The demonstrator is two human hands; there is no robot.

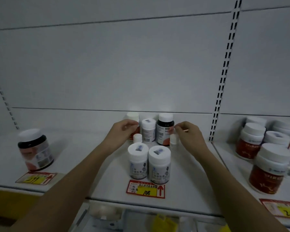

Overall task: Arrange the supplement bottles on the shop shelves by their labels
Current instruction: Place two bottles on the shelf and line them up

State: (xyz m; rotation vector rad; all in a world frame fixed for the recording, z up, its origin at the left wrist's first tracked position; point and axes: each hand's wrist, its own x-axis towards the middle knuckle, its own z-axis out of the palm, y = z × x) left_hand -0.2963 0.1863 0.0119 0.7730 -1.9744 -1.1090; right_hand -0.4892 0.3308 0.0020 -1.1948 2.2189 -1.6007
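**Two hands reach into a cluster of supplement bottles on a white shop shelf**

A person stands at a white metal shelf (182, 190), both bare forearms stretched toward a tight group of bottles at its middle. The left hand (122, 131) curls against the side of a far-left bottle (132, 117) with a white cap and reddish label; whether the fingers truly grip it or only touch it, I cannot tell. The right hand (188, 133) hovers just right of a dark bottle (165, 129), thumb and fingertips pinched together, seemingly holding nothing.

Between those 2 bottles stands a white bottle (148, 130) with a barcode on its label. 2 tiny white vials (137, 138) sit in front, 1 either side. Nearest the viewer, 2 matching white bottles (149, 163) stand side by side, touching, just behind a red and yellow price tag (146, 190) reading 108.

To do this step well, I judge each back bottle should be held around its body, lifted clear of the small vials, which look easy to topple, and turned label-forward.

The bottles are smooth, round plastic cylinders with wide ribbed caps and glossy labels. Far left stands a dark, blurred jar (35, 149). On the right, red-labelled white-capped bottles (268, 164) crowd the neighbouring bay.
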